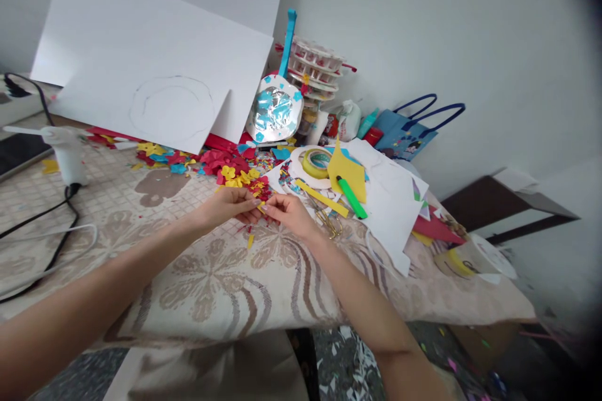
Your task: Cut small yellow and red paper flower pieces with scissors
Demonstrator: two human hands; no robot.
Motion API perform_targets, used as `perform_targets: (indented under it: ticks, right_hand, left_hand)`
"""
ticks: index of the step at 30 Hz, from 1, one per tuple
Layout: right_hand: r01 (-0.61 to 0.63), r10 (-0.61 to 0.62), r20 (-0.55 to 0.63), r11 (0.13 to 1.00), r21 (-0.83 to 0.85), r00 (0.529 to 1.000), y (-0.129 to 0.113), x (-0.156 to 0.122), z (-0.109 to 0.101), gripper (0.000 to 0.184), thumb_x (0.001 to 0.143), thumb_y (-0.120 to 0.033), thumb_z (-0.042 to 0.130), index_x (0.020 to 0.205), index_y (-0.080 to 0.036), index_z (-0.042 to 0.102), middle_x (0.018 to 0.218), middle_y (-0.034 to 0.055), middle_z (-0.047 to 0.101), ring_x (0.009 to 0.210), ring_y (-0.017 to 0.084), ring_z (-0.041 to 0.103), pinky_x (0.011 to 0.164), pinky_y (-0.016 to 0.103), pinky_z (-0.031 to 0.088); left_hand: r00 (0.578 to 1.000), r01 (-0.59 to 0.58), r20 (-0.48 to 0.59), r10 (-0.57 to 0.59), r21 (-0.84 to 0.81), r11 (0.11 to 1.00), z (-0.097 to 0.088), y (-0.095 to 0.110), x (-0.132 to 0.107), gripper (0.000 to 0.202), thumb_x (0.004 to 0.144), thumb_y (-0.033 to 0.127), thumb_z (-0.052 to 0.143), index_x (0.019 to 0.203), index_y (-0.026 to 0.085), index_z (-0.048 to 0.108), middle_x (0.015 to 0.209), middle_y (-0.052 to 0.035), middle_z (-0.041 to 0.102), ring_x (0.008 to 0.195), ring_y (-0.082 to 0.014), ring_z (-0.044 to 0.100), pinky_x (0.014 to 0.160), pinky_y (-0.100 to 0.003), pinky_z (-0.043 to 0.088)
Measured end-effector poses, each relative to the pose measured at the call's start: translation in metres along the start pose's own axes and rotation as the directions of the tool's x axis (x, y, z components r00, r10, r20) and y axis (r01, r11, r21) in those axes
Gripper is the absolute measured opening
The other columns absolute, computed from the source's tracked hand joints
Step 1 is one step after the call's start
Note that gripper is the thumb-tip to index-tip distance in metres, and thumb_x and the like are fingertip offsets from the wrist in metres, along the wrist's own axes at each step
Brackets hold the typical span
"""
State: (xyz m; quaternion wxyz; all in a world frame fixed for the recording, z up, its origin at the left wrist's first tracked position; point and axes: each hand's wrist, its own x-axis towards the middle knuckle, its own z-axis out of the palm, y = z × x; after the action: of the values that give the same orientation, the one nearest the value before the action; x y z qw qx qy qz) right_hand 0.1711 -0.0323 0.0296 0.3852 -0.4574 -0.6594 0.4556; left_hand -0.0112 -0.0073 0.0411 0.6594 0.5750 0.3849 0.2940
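Near the middle of the table, my left hand (pixel 234 204) and my right hand (pixel 288 208) meet fingertip to fingertip. Between them they pinch a small yellow paper piece (pixel 262 206), mostly covered by the fingers. Just behind my left hand lie yellow paper flowers (pixel 239 177) and a heap of red paper flowers (pixel 223 161). Scissors (pixel 330 225) with gold-coloured handles rest to the right of my right hand. Beyond them are a yellow paper strip (pixel 322 198) and a green cutter or marker (pixel 352 198). A yellow scrap (pixel 250 242) lies on the cloth below.
A white glue gun (pixel 66 153) with a black cord stands at the left. Large white boards (pixel 155 50) lean against the wall. A tape roll (pixel 316 163), white paper sheets (pixel 390 200) and a blue bag (pixel 407 131) occupy the right side. Paper scraps litter the floor.
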Motion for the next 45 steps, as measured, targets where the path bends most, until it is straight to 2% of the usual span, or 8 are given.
perform_targets:
  ticks: [3, 8, 11, 18, 24, 31, 38, 45]
  right_hand:
    - [0.102, -0.114, -0.074, 0.984, -0.143, 0.991, 0.0, -0.002, 0.003, 0.016, 0.078, -0.03, 0.057, 0.069, -0.017, 0.055, 0.061, -0.0028, 0.052, 0.053, 0.009, 0.045, 0.052, 0.022, 0.036]
    - [0.256, -0.364, -0.174, 0.858, -0.446, 0.915, -0.001, -0.007, 0.012, 0.015, 0.078, -0.022, 0.053, 0.064, -0.019, 0.049, 0.065, -0.0017, 0.051, 0.061, 0.011, 0.047, 0.06, 0.024, 0.038]
    - [0.265, -0.403, -0.182, 0.819, -0.509, 0.897, -0.001, -0.009, 0.014, 0.016, 0.079, -0.021, 0.053, 0.063, -0.019, 0.048, 0.066, -0.0014, 0.05, 0.064, 0.012, 0.047, 0.062, 0.024, 0.038]
    - [0.144, -0.16, -0.116, 0.98, -0.137, 0.98, 0.006, -0.003, 0.006, 0.02, 0.076, -0.037, 0.062, 0.072, -0.018, 0.056, 0.066, -0.002, 0.056, 0.057, 0.01, 0.046, 0.055, 0.024, 0.037]
    - [0.02, -0.017, -0.034, 0.994, 0.109, 0.999, 0.013, 0.0, 0.005, 0.026, 0.077, -0.044, 0.059, 0.072, -0.019, 0.052, 0.059, -0.0047, 0.047, 0.049, 0.009, 0.04, 0.048, 0.022, 0.032]
    - [0.125, -0.115, -0.118, 0.989, 0.083, 0.986, 0.005, -0.002, 0.008, 0.022, 0.074, -0.027, 0.06, 0.091, -0.022, 0.048, 0.078, -0.0009, 0.056, 0.07, 0.012, 0.054, 0.066, 0.025, 0.044]
    - [0.225, -0.221, -0.13, 0.974, 0.016, 0.967, 0.003, -0.003, 0.003, 0.007, 0.078, -0.02, 0.051, 0.084, -0.019, 0.056, 0.079, 0.0, 0.058, 0.072, 0.012, 0.054, 0.068, 0.026, 0.042]
    - [0.166, -0.166, -0.158, 0.986, -0.01, 0.973, 0.003, -0.004, -0.001, 0.014, 0.075, -0.016, 0.048, 0.084, -0.019, 0.058, 0.08, 0.0005, 0.061, 0.071, 0.012, 0.055, 0.068, 0.026, 0.043]
  left_hand:
    - [1.0, 0.018, -0.012, -0.019, -0.029, 0.999, 0.002, 0.001, 0.0, 0.035, 0.066, 0.045, 0.072, 0.069, 0.013, 0.06, 0.07, -0.0059, 0.071, 0.061, -0.0142, 0.066, 0.06, -0.025, 0.052]
    - [0.999, 0.019, -0.029, -0.023, -0.153, 0.988, 0.003, -0.002, 0.0, 0.029, 0.064, 0.037, 0.076, 0.068, 0.013, 0.059, 0.066, -0.0032, 0.068, 0.061, -0.0115, 0.063, 0.062, -0.024, 0.05]
    - [1.0, 0.011, -0.013, -0.014, -0.204, 0.979, 0.001, -0.004, 0.0, 0.026, 0.065, 0.033, 0.076, 0.069, 0.013, 0.06, 0.065, -0.002, 0.066, 0.06, -0.0105, 0.061, 0.062, -0.023, 0.05]
    - [1.0, 0.021, 0.005, -0.02, -0.187, 0.982, -0.004, -0.005, 0.002, 0.023, 0.067, 0.031, 0.075, 0.075, 0.013, 0.062, 0.068, -0.0018, 0.065, 0.062, -0.0102, 0.06, 0.066, -0.024, 0.049]
    - [0.998, 0.013, 0.057, -0.001, -0.208, 0.978, -0.009, -0.004, 0.001, 0.019, 0.07, 0.029, 0.072, 0.08, 0.015, 0.064, 0.072, -0.0024, 0.067, 0.065, -0.0121, 0.062, 0.069, -0.026, 0.05]
    - [0.993, -0.112, 0.048, 0.109, 0.067, 0.991, -0.006, -0.003, 0.002, 0.02, 0.069, 0.027, 0.069, 0.082, 0.013, 0.062, 0.07, -0.002, 0.066, 0.061, -0.0122, 0.061, 0.062, -0.026, 0.05]
    - [0.979, -0.203, 0.0, 0.203, 0.053, 0.978, -0.001, 0.001, 0.0, 0.017, 0.068, 0.024, 0.068, 0.078, 0.015, 0.059, 0.07, -0.0004, 0.064, 0.062, -0.0122, 0.06, 0.062, -0.027, 0.049]
    - [0.968, -0.248, 0.001, 0.251, 0.165, 0.955, -0.002, 0.002, -0.002, 0.017, 0.067, 0.024, 0.067, 0.083, 0.018, 0.064, 0.081, -0.002, 0.068, 0.075, -0.0174, 0.064, 0.07, -0.028, 0.05]
